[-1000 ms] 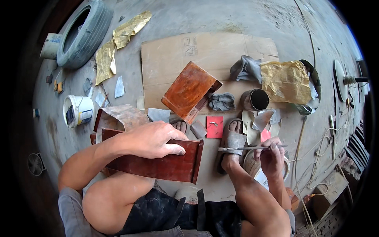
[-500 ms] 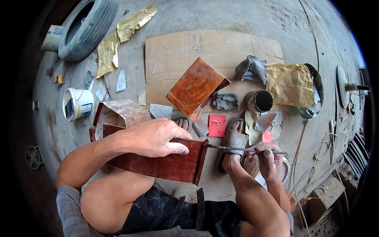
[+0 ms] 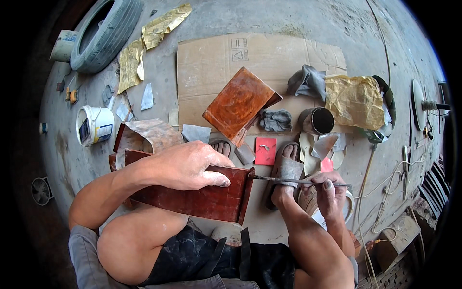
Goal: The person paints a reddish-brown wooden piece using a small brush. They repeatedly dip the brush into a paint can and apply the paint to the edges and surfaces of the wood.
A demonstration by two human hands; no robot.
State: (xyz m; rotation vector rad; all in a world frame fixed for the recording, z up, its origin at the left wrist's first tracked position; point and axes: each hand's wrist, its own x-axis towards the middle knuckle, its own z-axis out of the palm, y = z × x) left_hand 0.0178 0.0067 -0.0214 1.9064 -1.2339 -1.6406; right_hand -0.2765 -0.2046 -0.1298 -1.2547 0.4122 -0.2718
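Note:
My left hand (image 3: 197, 166) clasps the top edge of a glossy reddish-brown wooden box (image 3: 192, 198), thumb on the near face. The box lies tilted across my lap, its raised rim toward the right. In my right hand (image 3: 329, 192) a thin dark rod-like tool (image 3: 284, 180) is pinched and held nearly level. Its slim left tip meets the rim's upper corner; whether it is a file or a fine brush I cannot tell. Just beyond the hands, a second polished wooden piece (image 3: 240, 103) with an orange-brown face rests at a slant on the cardboard sheet (image 3: 207, 62).
Grey rags (image 3: 275, 120), a dark-filled can (image 3: 321, 120) and crumpled gold paper (image 3: 353, 98) lie right of the wooden piece. A red square packet (image 3: 265, 150) is between my feet. At left stand a white bucket (image 3: 101, 126) and a tire (image 3: 106, 36). Cords (image 3: 385, 192) trail at right.
Hardly anything differs. The view has shifted very slightly; both hands keep their hold, and the tool's tip stays at the box's rim.

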